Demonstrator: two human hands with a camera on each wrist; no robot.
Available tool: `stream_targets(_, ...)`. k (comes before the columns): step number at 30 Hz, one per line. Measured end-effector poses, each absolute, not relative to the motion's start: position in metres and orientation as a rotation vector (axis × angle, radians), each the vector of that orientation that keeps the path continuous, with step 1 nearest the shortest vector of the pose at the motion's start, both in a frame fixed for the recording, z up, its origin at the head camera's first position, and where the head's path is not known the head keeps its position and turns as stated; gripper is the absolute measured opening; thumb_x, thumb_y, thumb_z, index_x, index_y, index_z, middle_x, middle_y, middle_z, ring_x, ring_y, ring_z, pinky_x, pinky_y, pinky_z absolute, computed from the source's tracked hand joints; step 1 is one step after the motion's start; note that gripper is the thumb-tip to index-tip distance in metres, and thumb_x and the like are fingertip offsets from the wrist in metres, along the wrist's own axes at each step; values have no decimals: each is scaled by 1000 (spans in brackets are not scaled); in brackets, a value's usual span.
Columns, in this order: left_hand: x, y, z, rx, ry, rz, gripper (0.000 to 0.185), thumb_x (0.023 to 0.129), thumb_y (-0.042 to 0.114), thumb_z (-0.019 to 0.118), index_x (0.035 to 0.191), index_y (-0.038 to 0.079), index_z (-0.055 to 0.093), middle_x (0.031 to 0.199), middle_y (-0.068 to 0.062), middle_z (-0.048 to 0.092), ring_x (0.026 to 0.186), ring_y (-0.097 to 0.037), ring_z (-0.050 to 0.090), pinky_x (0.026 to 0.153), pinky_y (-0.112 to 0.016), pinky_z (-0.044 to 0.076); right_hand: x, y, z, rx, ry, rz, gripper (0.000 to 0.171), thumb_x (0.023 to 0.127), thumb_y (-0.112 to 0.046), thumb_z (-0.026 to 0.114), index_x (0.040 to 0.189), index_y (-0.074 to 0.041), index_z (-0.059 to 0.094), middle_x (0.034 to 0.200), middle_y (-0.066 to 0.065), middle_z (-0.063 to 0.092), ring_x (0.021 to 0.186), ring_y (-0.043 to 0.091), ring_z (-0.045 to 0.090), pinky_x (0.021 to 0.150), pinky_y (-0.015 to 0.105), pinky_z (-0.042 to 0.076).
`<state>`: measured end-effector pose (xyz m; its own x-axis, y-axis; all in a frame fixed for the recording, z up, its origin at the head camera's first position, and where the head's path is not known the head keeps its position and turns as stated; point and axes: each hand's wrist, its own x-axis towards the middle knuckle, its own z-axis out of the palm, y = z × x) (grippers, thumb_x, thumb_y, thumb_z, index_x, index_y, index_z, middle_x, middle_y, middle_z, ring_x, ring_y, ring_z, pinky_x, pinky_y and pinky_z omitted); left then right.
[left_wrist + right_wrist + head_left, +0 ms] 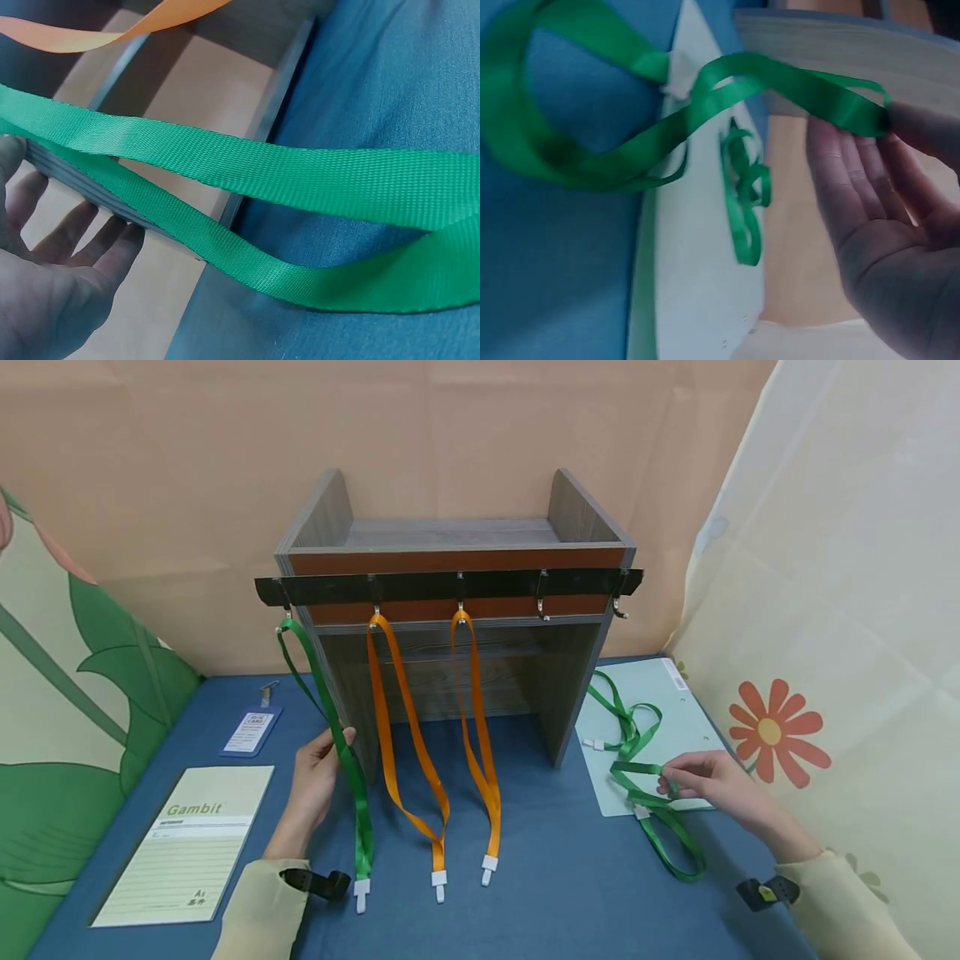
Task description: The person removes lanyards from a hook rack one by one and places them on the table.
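A: Head view first. What is the left hand (pixel 311 789) doing?

B: Its fingers lie nearly straight against the hung green lanyard (pixel 337 743), with the thumb just touching the strap. That lanyard hangs from the leftmost hook of the hook rail (pixel 450 585) on the wooden shelf (pixel 450 539), and its white clip lies below the hand, near the wrist. Two orange lanyards (pixel 420 752) hang from the next hooks, just to the right of the hand. A notepad (pixel 187 843) and a badge (pixel 251 731) lie off to the hand's left on the blue table (pixel 555 877).

A: And the right hand (pixel 712 785)?

B: It pinches a loose green lanyard (pixel 648 793) between thumb and fingertips. The strap loops from the pinch toward the wrist and, on the far side, back across a pale sheet (pixel 652 710) under the hand.

A: Left wrist view?

B: The hand (pixel 52 292) is open, fingers (pixel 71 232) relaxed behind the green strap (pixel 247 187); I see no grip. An orange strap (pixel 112 30) crosses above.

A: Right wrist view?

B: The fingertips (pixel 900 127) pinch the strap (pixel 795 86) at its fold, palm open below. The rest curls away from the hand over the sheet (pixel 697 285).
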<state>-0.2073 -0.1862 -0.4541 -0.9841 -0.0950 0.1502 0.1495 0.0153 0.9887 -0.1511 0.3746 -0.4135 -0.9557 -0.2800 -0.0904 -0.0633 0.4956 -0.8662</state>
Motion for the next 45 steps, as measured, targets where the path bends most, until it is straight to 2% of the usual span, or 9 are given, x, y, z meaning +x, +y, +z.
stream_targets(6,-208,-186,-454,-52,-2106,-2094,36,97,27,58,109,-6,63,101,1,58,98,-19,44,75,-26,39,-152,383,-429,-451,2574,-1123,19,92,-17,65,103,-2,71,88,5,69,74,22,61,67,30,51)
stream_targets(10,-208,-186,-454,-55,-2096,-2088,38,97,26,58,107,-10,60,89,2,55,93,-19,44,73,-26,38,-153,384,-435,-454,2668,-930,12,90,-17,68,97,-9,74,84,-2,68,69,15,58,62,27,47)
stream_targets(14,-209,-185,-455,-61,-2090,-2084,38,97,26,58,102,-12,59,74,1,46,84,-18,42,69,-27,36,-153,384,-439,-399,2719,-842,11,88,-16,70,95,-8,74,82,-4,67,67,13,55,61,28,46)
stream_targets(18,-209,-185,-455,-65,-2090,-2084,37,97,27,58,97,-11,58,69,1,40,78,-18,40,67,-29,34,-153,383,-442,-328,2747,-784,11,87,-15,71,94,-8,74,81,-3,67,68,14,55,62,31,46)
stream_targets(24,-208,-186,-454,-52,-2073,-2098,33,97,25,59,97,-8,61,68,1,41,81,-19,41,68,-27,35,-158,381,-436,-326,2831,-758,12,87,-15,71,95,-7,74,83,-3,67,69,14,57,62,30,48)
stream_targets(26,-207,-186,-454,-49,-2080,-2095,32,97,26,59,98,-6,62,71,2,46,85,-19,43,69,-26,37,-159,375,-428,-360,2852,-778,15,88,-17,71,98,-6,73,85,-2,68,71,14,58,62,29,49)
stream_targets(31,-207,-185,-453,-50,-2101,-2083,32,97,27,59,101,-4,64,83,2,54,89,-18,44,71,-26,40,-161,345,-401,-492,2860,-888,16,90,-20,69,101,-9,72,88,-4,68,74,17,61,64,28,50)
stream_targets(36,-208,-185,-454,-50,-2092,-2078,32,96,26,60,97,-6,62,69,2,45,73,-16,42,64,-26,39,-166,302,-374,-609,2819,-1119,17,89,-17,70,105,-10,71,93,-2,68,79,15,64,69,28,52)
stream_targets(45,-200,-180,-438,-58,-2103,-2093,37,98,20,57,100,-17,54,64,3,41,75,-15,42,66,-31,38,-175,216,-334,-630,2879,-1441,32,91,-26,68,118,-9,66,109,3,66,91,14,64,76,28,51)
